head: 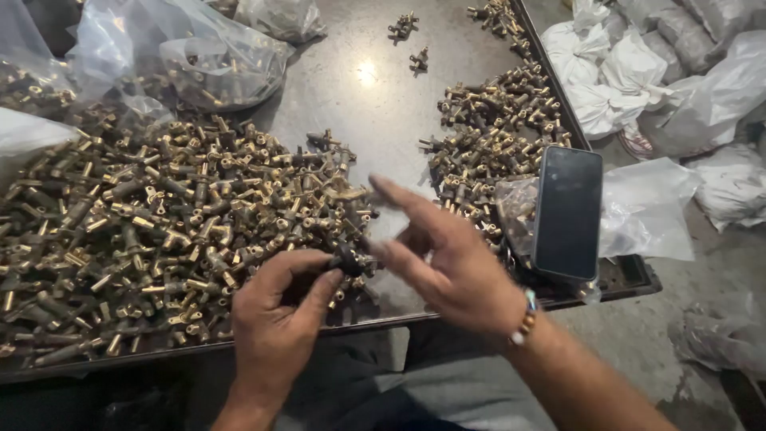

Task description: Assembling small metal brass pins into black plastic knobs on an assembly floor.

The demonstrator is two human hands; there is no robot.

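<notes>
- At lower centre we see the left hand (275, 315) pinching a small dark fitting (348, 258) between thumb and fingertips, over the near edge of a metal tray (359, 104).
- Just right of it, the right hand (447, 259) is spread, blurred, holding nothing; a beaded bracelet (527, 315) circles its wrist.
- A big pile of brass fittings (152, 231) fills the left.
- A dark phone (567, 211) leans at the right, beside a smaller heap (499, 132).
- Plastic bags (215, 56) lie at upper left.
</notes>
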